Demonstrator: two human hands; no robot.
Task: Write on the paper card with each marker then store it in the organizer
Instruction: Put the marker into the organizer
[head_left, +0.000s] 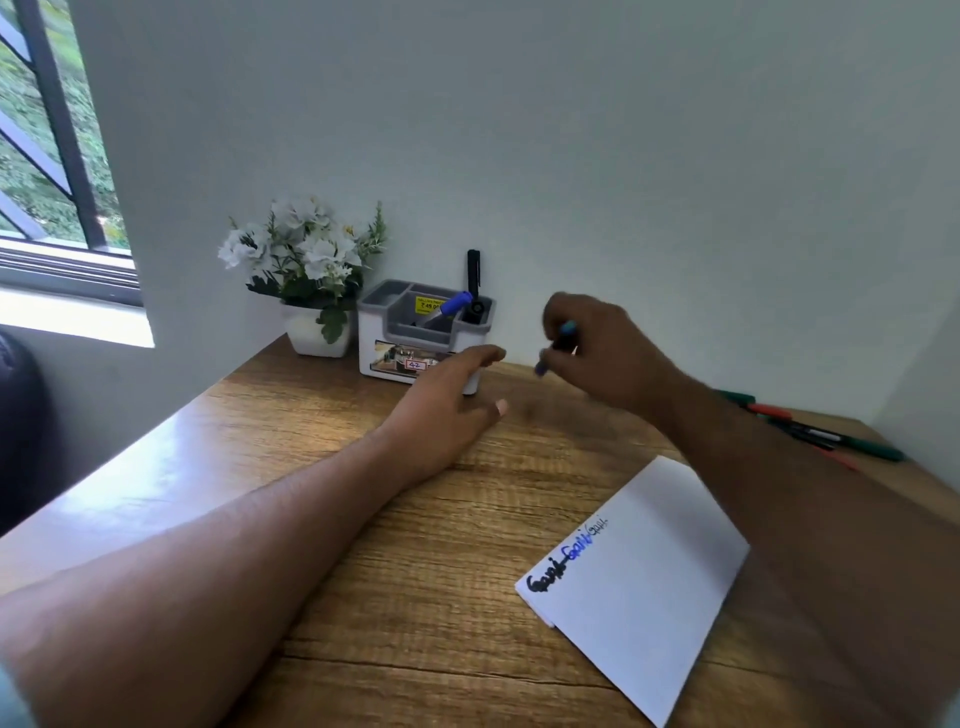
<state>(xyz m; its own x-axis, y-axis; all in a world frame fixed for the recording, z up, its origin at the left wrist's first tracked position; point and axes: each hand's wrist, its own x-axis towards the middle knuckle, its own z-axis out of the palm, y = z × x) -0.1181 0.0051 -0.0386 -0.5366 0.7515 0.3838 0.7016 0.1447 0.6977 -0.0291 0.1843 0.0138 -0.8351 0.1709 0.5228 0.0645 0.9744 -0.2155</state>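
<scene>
The right hand (597, 353), closed round a tilted marker (557, 347), hangs just right of the organizer (415, 338), while the open left hand (447, 410) steadies it.

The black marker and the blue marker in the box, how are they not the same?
The black marker stands almost straight up at the organizer's back right corner; the blue marker leans over, slanting across a compartment. The black marker rises well above the rim; the blue marker barely clears it. Colours differ too. Both are already stored in the organizer.
</scene>
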